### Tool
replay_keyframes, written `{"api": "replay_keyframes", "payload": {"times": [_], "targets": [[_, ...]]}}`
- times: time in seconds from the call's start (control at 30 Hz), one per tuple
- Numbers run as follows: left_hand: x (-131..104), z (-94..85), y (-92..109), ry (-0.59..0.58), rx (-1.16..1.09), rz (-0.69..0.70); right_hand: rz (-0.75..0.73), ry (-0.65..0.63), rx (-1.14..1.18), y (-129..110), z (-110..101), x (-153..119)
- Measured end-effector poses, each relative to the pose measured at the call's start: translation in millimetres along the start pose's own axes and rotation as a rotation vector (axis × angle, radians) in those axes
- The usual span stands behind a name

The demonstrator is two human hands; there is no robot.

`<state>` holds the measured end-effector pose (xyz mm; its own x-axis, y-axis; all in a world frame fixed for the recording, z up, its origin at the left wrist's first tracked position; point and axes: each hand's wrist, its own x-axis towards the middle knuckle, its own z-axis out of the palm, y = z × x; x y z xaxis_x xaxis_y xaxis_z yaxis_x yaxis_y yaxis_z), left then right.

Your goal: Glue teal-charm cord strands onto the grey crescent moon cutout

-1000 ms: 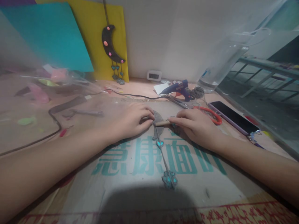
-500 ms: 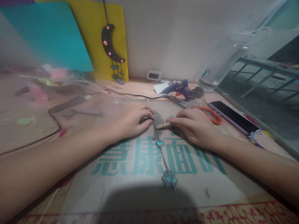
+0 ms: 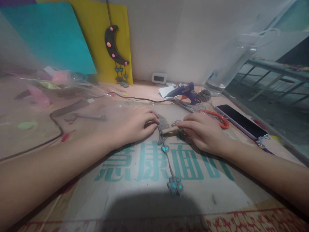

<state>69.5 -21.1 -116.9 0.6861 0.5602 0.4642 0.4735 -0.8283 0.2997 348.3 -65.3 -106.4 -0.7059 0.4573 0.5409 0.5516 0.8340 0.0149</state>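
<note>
A grey, curved, crescent-like piece (image 3: 163, 121) lies on the pale printed sheet between my hands. My left hand (image 3: 142, 124) is closed at its left edge, thumb and forefinger pinching the end of a thin grey cord (image 3: 170, 165). Down the sheet the cord runs past a small heart with turquoise (image 3: 165, 148) to a flower-shaped charm (image 3: 175, 186). My right hand (image 3: 201, 130) pinches a short wooden stick (image 3: 170, 130), whose tip rests over the cord on the crescent piece. A second dangling strand beside the right fingers is partly hidden.
Behind the hands are a blue glue gun (image 3: 181, 91), orange-handled scissors or pliers (image 3: 223, 122), a ball of grey cord (image 3: 204, 95) and a small white digital display (image 3: 159, 78). A phone (image 3: 241, 120) lies right. A dark crescent ornament (image 3: 111, 45) hangs against yellow card.
The wooden stick in my right hand has shifted slightly right and up, along with the right fingertips. My left hand stays in place.
</note>
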Motion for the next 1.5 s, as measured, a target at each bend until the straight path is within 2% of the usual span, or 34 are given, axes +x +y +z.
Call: {"api": "replay_keyframes", "payload": {"times": [0.23, 0.57, 0.77, 0.97, 1.1, 1.3, 1.5], "targets": [[-0.1, 0.1, 0.3, 0.006, 0.01, 0.001, -0.019, -0.054, 0.021, -0.3, -0.5, 0.2], [-0.1, 0.3, -0.1, 0.01, 0.005, 0.004, 0.011, 0.008, 0.044, 0.2, -2.2, -0.7], [-0.1, -0.3, 0.5, 0.005, -0.001, -0.001, -0.044, -0.028, 0.014, -0.8, -2.1, 0.8], [0.0, 0.2, -0.8, 0.006, -0.007, 0.006, -0.049, 0.014, 0.004, -2.6, -4.0, 1.5], [-0.2, 0.4, -0.7, 0.011, -0.005, 0.01, -0.076, -0.032, 0.007, -2.0, -3.2, 1.4], [-0.1, -0.5, 1.1, 0.007, -0.008, -0.002, -0.056, 0.012, 0.027, -2.1, -3.5, 0.5], [-0.2, -0.5, 0.3, 0.007, -0.005, -0.001, -0.061, -0.008, 0.019, -3.1, -3.4, 1.4]]}}
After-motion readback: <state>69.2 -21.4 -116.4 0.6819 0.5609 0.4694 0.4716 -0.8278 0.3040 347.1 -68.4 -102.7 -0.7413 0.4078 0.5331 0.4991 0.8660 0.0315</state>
